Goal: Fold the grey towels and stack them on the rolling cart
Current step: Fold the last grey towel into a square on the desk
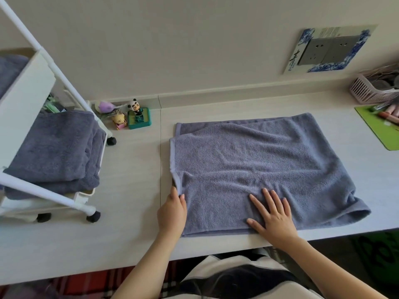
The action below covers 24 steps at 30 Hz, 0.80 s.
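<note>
While left hand [172, 212] pinches towel [259, 165], right hand [272, 216] presses flat.

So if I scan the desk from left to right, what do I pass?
Rolling cart with folded grey towels → small toy figures → left hand → grey towel, right hand flat on it → green mat and pink basket.

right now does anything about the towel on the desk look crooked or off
Yes. The grey towel is folded unevenly: the upper layer sits askew, leaving a strip of the lower layer showing along the far left edge. Its surface is wrinkled, and the right end bulges loosely near the desk edge.
</note>
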### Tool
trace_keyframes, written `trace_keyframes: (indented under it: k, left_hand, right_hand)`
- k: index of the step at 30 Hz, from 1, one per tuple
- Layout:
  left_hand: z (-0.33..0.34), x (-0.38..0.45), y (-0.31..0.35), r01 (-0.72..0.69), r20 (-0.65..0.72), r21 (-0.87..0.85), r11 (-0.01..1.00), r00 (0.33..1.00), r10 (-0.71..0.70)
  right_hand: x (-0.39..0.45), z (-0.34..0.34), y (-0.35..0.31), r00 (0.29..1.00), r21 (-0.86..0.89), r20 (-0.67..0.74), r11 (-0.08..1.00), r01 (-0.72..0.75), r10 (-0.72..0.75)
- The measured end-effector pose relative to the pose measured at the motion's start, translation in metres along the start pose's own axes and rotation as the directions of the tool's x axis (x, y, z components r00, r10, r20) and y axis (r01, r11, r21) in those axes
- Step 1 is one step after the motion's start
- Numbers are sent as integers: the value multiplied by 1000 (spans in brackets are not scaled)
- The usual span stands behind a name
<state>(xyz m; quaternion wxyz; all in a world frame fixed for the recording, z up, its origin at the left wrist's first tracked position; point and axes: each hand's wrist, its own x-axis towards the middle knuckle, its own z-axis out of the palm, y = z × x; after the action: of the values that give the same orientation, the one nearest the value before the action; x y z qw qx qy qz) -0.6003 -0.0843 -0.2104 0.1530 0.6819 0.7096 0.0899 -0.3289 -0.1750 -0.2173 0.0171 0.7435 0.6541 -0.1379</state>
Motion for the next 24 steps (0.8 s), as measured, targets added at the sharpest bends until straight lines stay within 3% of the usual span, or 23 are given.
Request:
trace_keyframes:
  k: [4,7,14,17,22,24]
  left_hand:
    - [2,2,-1,-28,-56,32,999,998,30]
    - [6,4,-3,-33,-91,50,998,995,37]
    - [7,3,-4,9,-75,9,1000,997,-8]
    - [6,3,-4,17,-70,-9,1000,997,-18]
    - [7,3,-8,-17,-103,-55,998,995,11]
    - [9,3,-11,-35,-109,-59,998,994,29]
  right_hand:
    - [6,-1,-4,982,97,-180,992,77,-58]
    - [9,1,-13,959,242,-283,968,71,0]
    - [18,-7,-12,983,375,-167,927,-5,73]
    - [19,-15,-11,990,352,-138,936,25,26]
    - [16,-25,-9,933,230,-361,969,93,-4]
    - [10,-20,-9,932,125,-357,985,120,-68]
